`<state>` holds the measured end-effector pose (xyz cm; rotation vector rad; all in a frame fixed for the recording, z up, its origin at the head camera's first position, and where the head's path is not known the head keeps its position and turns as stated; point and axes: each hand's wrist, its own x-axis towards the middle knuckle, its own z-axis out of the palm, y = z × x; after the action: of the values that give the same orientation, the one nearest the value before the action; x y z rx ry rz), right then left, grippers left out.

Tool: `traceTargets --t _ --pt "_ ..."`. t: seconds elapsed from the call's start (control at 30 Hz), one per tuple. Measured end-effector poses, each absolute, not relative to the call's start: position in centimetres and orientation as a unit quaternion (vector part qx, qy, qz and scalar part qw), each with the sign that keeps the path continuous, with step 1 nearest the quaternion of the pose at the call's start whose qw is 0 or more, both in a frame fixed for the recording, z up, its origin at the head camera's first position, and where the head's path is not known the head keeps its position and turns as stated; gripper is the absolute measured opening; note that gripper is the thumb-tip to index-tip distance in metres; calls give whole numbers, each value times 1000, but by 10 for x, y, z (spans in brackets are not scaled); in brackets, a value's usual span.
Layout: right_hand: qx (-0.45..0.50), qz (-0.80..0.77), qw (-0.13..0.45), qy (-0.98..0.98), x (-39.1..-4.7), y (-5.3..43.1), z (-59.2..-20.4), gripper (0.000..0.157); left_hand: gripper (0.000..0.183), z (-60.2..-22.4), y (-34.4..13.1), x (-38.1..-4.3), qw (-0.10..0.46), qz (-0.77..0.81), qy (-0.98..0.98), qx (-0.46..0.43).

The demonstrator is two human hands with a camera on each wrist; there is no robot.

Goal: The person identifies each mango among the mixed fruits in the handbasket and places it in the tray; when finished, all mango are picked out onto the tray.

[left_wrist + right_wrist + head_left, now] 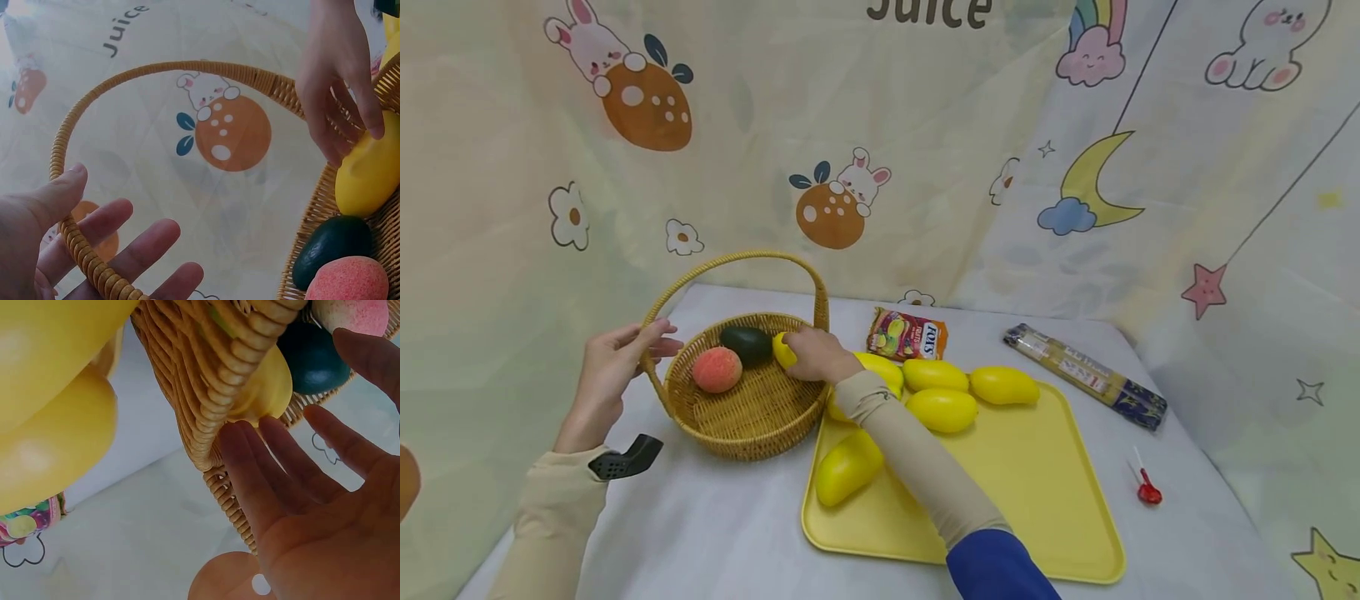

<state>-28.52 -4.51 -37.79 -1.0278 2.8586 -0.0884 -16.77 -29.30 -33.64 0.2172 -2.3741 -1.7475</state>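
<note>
Two hands work at one round woven wicker basket (752, 417) with an arched handle, which stands on the white cloth-covered table (700, 533) just left of the flat yellow plastic tray (1037, 500).

I judge the step in hand to be the placing of a smooth yellow mango-shaped fruit (784, 350) into the basket. It lies against the inner wall at the far right, beside a dark green avocado (747, 344) and a matt, speckled pink peach (717, 369).

My right hand (816, 354) rests on the yellow fruit with nearly straight fingers (340, 119) laid over it; I see no closed grasp. My left hand (613, 367) steadies the basket at the foot of the handle: thumb on one side, relaxed fingers (134, 250) on the other, not clenched.

Five more glossy yellow fruits (942, 408) lie on the tray, one near its front left corner (847, 467).

The next move, as I judge it, calls for lifting the right hand clear of the handle arch without rolling the fruit, then reaching to the tray.
</note>
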Motion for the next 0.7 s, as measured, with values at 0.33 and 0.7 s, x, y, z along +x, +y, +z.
traceTargets --t 0.33,0.7 --pt "-320 -25 46 946 -297 -48 -389 44 37 -336 -291 -170 97 -580 -805 74" --pt "-345 -38 57 936 -294 -49 -397 52 34 -337 -293 -169 98 -586 -801 71"
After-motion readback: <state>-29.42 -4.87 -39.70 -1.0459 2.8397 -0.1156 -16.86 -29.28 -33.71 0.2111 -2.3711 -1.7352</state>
